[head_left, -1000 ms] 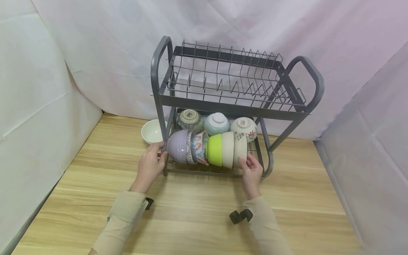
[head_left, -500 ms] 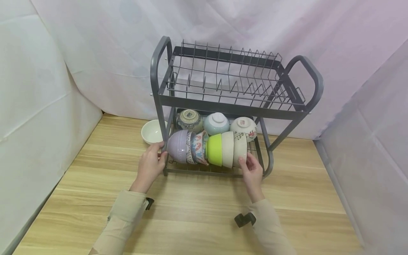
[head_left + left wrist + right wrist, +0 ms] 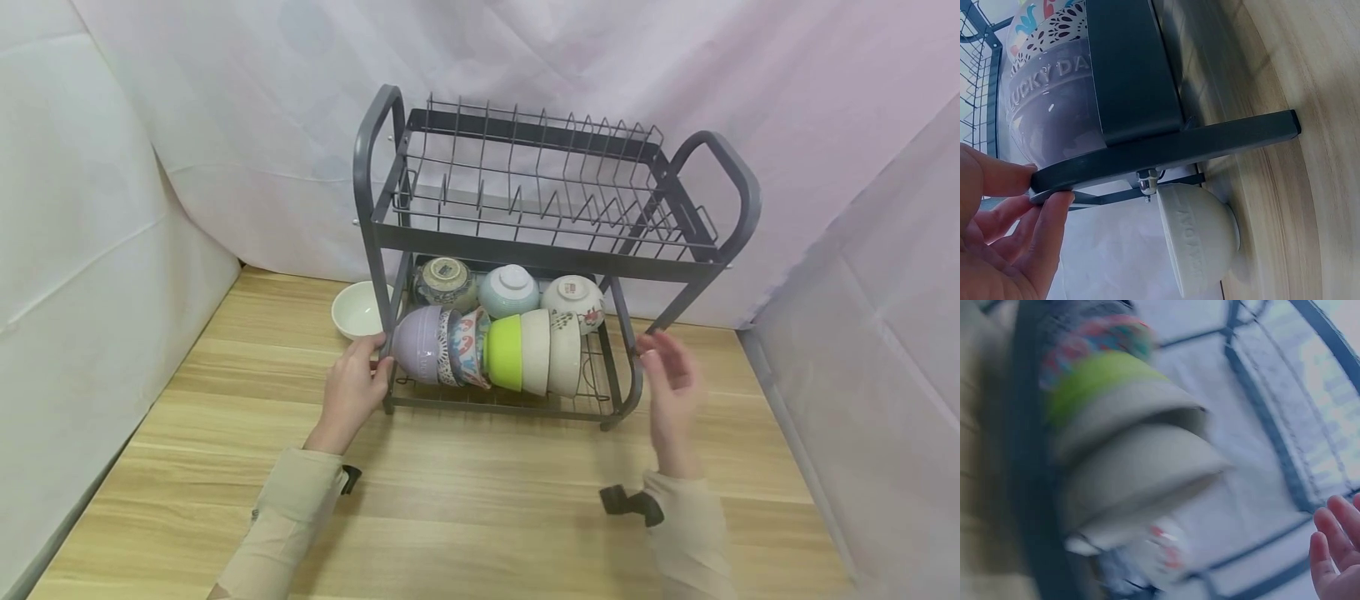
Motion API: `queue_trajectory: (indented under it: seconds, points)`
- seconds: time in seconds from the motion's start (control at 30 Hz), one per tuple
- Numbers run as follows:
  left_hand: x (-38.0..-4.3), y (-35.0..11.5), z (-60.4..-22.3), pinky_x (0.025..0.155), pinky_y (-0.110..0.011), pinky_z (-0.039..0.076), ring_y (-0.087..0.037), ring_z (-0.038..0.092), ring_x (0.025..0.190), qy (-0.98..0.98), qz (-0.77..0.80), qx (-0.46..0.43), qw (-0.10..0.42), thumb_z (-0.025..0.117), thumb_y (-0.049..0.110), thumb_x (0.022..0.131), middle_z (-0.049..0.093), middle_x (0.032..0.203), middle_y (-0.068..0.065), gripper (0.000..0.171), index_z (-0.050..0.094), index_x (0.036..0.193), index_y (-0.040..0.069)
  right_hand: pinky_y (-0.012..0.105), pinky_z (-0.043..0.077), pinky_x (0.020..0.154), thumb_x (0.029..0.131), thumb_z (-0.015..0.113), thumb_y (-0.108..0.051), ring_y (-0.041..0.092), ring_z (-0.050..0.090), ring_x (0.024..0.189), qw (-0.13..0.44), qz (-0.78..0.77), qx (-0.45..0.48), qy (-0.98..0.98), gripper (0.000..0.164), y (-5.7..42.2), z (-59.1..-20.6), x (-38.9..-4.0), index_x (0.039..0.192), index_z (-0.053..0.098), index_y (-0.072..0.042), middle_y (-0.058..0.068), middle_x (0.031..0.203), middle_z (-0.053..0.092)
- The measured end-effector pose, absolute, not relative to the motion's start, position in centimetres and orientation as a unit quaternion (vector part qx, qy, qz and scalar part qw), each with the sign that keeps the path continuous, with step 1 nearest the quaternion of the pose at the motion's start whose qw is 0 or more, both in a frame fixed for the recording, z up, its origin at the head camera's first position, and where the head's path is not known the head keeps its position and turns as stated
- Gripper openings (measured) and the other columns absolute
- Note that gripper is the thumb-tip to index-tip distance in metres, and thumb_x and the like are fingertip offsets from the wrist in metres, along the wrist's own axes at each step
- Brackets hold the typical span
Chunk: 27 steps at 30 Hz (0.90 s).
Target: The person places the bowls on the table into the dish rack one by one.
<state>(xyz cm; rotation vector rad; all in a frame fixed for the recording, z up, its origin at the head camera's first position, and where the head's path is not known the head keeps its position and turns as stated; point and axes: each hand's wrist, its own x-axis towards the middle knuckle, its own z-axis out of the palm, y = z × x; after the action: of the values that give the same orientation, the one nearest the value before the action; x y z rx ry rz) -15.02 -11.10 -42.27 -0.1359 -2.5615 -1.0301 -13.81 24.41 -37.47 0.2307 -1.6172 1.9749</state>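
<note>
My left hand pinches the front left post of the dark metal dish rack; in the left wrist view my thumb and fingers grip that bar. Beside it, a purple bowl begins a row of bowls lying on their sides, nested along the lower tier. A patterned bowl, a lime green bowl, a cream bowl and a speckled off-white bowl follow. My right hand, blurred, is just outside the rack's right side, holding nothing, its fingers loosely bent.
Behind the row, a brown-grey bowl, a pale blue bowl and a white floral bowl sit upside down. A white bowl stands on the wooden table, left of the rack. White cloth hangs behind.
My right hand has let go of the speckled off-white bowl and moved right, out past the rack's side. The bowls stay in place, and my left hand keeps its grip on the post.
</note>
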Motion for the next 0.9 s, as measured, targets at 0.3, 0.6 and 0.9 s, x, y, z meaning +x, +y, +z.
queue_trajectory:
  seconds: [0.3,0.6,0.9]
  points:
    - [-15.1,-11.1,-42.2,0.061,-0.038,0.056,-0.033,0.066,0.075,-0.909,-0.367,-0.05,0.191,0.064,0.0,0.08,0.059,0.105,-0.024,0.032,0.056,0.11,-0.007,0.022,0.046,0.081,0.087,0.055,0.0,0.016,0.057,0.095,0.405,0.663,-0.037,-0.629,0.021,27.2,-34.0,-17.5,0.106,0.063,-0.001,0.002,0.096,0.064]
    - [-15.1,-11.1,-42.2,0.062,-0.04,0.055,-0.033,0.066,0.075,-0.911,-0.366,-0.049,0.183,0.063,0.002,0.081,0.059,0.105,-0.023,0.032,0.056,0.111,-0.006,0.019,0.049,0.079,0.087,0.059,-0.01,0.014,0.061,0.082,0.391,0.672,-0.008,-0.629,0.02,27.5,-35.4,-19.3,0.103,0.065,0.0,0.003,0.087,0.066]
    - [-15.0,-11.2,-42.2,0.063,-0.039,0.055,-0.033,0.066,0.075,-0.91,-0.372,-0.042,0.178,0.063,0.002,0.081,0.059,0.106,-0.023,0.032,0.055,0.111,-0.006,0.022,0.054,0.069,0.084,0.061,-0.006,0.017,0.063,0.074,0.351,0.737,0.031,-0.577,0.012,28.0,-35.8,-19.9,0.095,0.065,-0.001,0.009,0.08,0.063]
